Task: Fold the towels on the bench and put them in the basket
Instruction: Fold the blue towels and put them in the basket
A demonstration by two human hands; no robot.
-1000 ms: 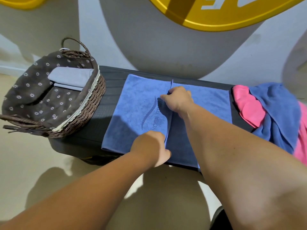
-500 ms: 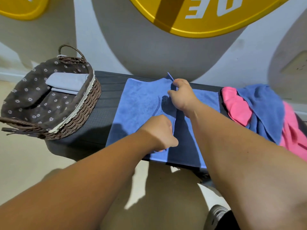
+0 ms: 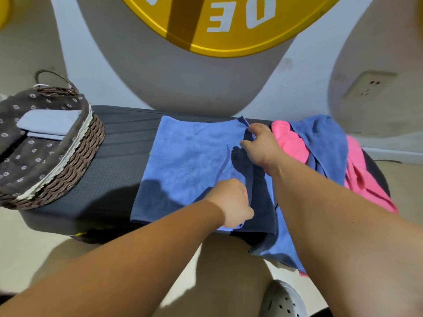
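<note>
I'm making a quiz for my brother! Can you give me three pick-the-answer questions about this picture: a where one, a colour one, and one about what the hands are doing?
1. Where is the basket? A) on the floor B) on the left end of the bench C) on the towel heap
2. Which colour towel lies heaped with the crumpled blue towel on the right? A) green B) white C) pink
3. What do the left hand and right hand do? A) pinch the flat blue towel B) hang idle C) lift the basket

B: its woven wall rests on the bench.
C: a pink towel shows under the blue.
A: curled fingers hold the raised fold.
</note>
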